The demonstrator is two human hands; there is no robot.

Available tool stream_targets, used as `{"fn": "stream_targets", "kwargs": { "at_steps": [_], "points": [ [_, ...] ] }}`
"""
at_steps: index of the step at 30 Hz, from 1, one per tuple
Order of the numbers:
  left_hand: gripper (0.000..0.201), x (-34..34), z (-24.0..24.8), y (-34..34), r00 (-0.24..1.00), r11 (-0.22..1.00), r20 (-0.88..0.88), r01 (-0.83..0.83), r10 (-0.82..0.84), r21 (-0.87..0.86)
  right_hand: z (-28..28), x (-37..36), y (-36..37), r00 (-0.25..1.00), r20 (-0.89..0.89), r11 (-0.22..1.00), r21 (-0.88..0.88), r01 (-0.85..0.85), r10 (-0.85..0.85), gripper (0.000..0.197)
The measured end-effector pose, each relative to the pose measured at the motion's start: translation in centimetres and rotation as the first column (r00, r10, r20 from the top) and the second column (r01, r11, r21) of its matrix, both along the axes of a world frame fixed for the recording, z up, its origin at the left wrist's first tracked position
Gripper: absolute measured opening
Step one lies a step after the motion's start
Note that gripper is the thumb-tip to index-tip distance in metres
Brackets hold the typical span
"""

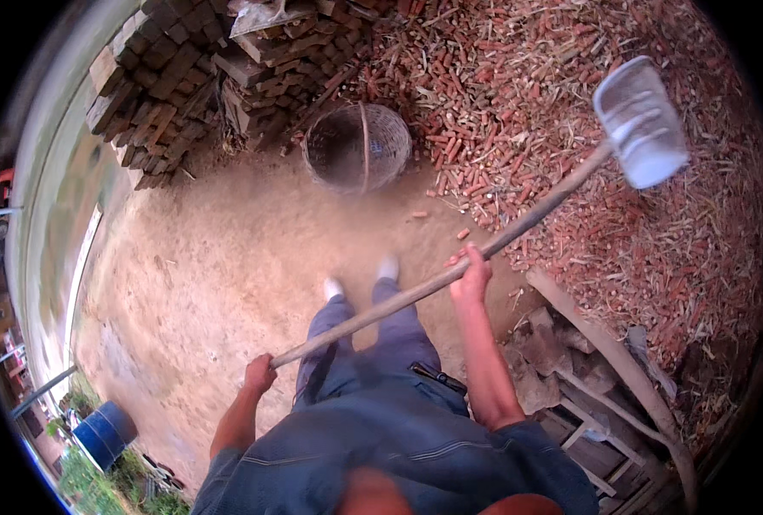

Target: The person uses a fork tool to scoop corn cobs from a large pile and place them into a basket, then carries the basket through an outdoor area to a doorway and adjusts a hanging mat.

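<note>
Shovel (531, 217) slants toward the cobs (501, 112), my left hand (260, 374) wrapped round the handle's (355, 323) end, right hand (473, 275) curled farther along, arm outstretched. I cannot tell whether the blurred blade (641, 124) touches cobs.

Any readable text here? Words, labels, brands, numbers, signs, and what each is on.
None readable.
Shovel blade: pale streaks, no lettering visible.
Basket: faint bluish patch inside, too blurred to tell if it's a marking.
Barrel: no lettering can be made out.
Shirt: stitching, no lettering visible.
Red object, far left: too small and blurred.
</note>
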State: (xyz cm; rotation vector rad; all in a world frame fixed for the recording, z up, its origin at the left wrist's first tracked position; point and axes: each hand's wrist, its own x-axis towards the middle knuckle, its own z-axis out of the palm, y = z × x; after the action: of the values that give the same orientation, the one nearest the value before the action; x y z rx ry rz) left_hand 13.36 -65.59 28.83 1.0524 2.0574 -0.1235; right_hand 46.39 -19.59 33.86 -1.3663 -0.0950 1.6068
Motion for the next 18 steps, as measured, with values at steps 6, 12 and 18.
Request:
{"fn": "stream_targets", "kwargs": {
  "at_steps": [6,12,18],
  "points": [
    [0.021,-3.0,4.6,-12.2,1.000,0.995,0.013,-0.011,0.012,-0.096,-7.5,-4.3,-9.1,0.985,-0.140,0.979,-0.163,-0.125,0.102,0.013],
    [0.016,-9.4,9.8,-23.1,0.989,0.975,-0.127,-0.103,0.078,-0.200,-16.3,-10.8,-22.2,0.982,-0.178,0.879,-0.455,-0.143,0.067,0.020],
    [0.014,-17.9,19.0,-34.4,0.906,0.973,-0.423,-0.089,-0.009,-0.212,-19.8,-20.8,-37.7,0.904,-0.413,0.706,-0.606,-0.367,0.115,0.026]
  ]
}}
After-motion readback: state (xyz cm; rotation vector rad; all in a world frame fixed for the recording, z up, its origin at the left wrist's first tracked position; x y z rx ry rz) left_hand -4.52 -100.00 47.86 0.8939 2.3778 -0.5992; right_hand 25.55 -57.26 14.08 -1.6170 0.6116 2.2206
